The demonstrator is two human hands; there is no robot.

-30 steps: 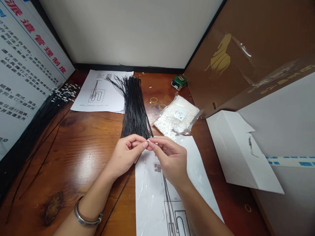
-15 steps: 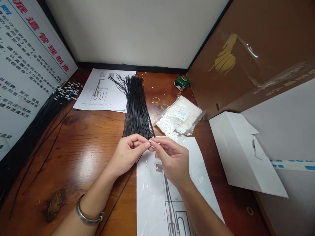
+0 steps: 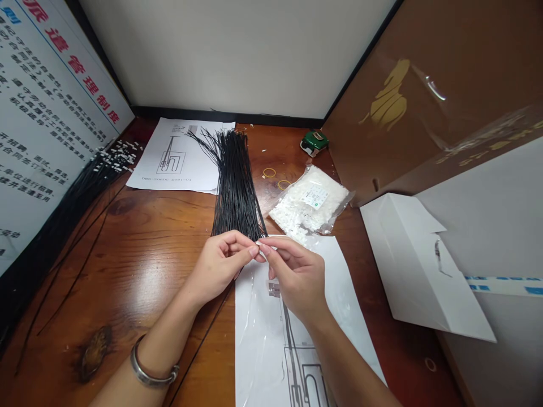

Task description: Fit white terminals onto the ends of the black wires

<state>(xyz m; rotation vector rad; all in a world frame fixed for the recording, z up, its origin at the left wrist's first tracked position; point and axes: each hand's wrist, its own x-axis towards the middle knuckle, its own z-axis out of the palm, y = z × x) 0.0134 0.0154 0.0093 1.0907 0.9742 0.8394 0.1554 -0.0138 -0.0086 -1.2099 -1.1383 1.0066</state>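
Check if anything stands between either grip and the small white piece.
Nothing visible does: left grip and right grip meet at the small white piece. The black wire bundle lies beyond them, not between.

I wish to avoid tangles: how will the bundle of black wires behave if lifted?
The bundle of black wires probably flexes, since it looks long and thin-stranded. It may separate when lifted: some strands fan out at the far end.
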